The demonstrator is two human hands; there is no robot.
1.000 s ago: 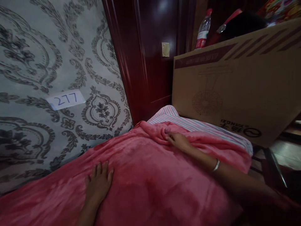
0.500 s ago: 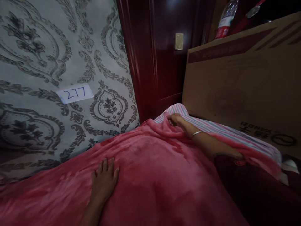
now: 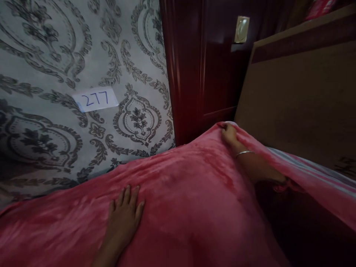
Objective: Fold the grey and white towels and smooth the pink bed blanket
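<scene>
A pink plush blanket [image 3: 178,200] covers most of the surface before me. My left hand [image 3: 124,215] lies flat on it at the lower left, fingers a little apart. At the far corner my right hand [image 3: 229,134], with a silver bangle [image 3: 244,152] at the wrist, is closed on the blanket's edge. The blanket is drawn up to the corner there, nearly hiding the striped bedding [image 3: 294,160] beneath. Those stripes still show along the right side. My right fingertips are partly hidden by the hand and the cloth.
Patterned wallpaper [image 3: 144,66] rises on the left, bearing a paper label [image 3: 96,99] marked 277. Behind the corner stands a dark red wooden panel [image 3: 189,74] with a gold-coloured plate [image 3: 241,29]. A large cardboard box [image 3: 300,89] leans along the right.
My right hand has pulled the blanket's edge outward to the far corner, covering the striped bedding there. My left hand stays flat in place. The view has shifted slightly.
</scene>
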